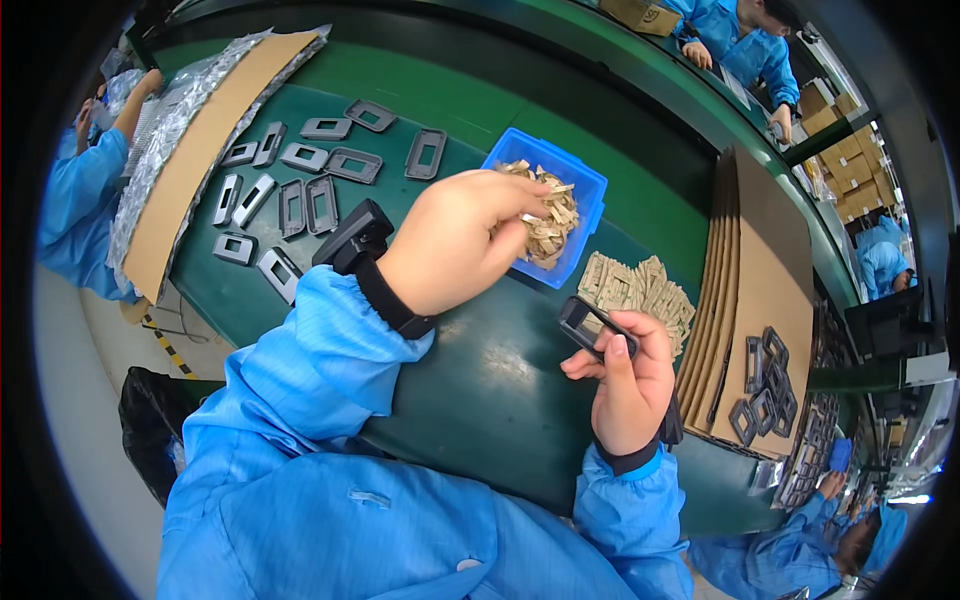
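Observation:
My left hand (pixel 460 235) reaches over the near edge of a blue plastic bin (pixel 592 225), its fingers curled together above the pile of small beige paper strips (pixel 548 232) inside. Whatever sits between those fingertips is hidden. In my right hand (pixel 636 385) is a dark plastic frame (pixel 592 325) with a rectangular opening, gripped between thumb and fingers and tilted. Beyond that hand lies a flat spread of beige printed strips (pixel 640 285) on the green table, just right of the bin.
Several grey and black plastic frames (pixel 320 205) lie across the table's left part (pixel 220 290). A cardboard sheet on bubble wrap (pixel 200 150) borders them. Stacked cardboard (pixel 750 270) at right carries more dark frames (pixel 770 385). Co-workers in blue sit around (pixel 745 45).

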Motion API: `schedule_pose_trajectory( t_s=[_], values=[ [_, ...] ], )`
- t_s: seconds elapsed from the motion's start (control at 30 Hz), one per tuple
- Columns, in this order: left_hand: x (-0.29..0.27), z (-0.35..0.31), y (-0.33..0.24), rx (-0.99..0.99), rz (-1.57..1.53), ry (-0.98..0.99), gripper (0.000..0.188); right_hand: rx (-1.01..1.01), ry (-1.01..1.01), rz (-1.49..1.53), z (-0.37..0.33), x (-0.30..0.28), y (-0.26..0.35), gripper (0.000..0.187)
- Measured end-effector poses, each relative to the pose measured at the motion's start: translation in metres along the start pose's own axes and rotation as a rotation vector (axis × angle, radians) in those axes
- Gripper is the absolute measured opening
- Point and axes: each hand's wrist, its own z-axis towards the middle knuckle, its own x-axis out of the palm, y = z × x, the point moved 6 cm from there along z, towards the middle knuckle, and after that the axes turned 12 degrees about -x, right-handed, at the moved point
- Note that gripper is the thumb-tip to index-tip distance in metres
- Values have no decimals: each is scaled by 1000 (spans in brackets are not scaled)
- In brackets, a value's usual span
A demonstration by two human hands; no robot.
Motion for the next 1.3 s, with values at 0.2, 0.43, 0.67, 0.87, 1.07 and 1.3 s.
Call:
schedule_pose_trajectory(
  t_s=[0.2, 0.43, 0.67, 0.87, 1.07, 1.3],
  values=[
    [37, -29, -28, -203, -629, 582, 29, -13, 43, 33, 1, 0, -1, 17],
    [37, -33, -34, -163, -667, 562, 24, -73, 60, -11, -1, 5, 4, 13],
    [28, -35, -44, 98, -418, 421, 32, -170, 62, -66, -3, 4, 11, 13],
    [29, -37, -43, 78, -533, 410, 37, -187, 63, -71, -5, 2, 11, 12],
    [30, -40, -44, 126, -492, 354, 36, -200, 66, -65, -5, 2, 11, 12],
    [29, -42, -47, 157, -442, 310, 31, -133, 41, -6, -6, 1, 11, 15]
  ],
)
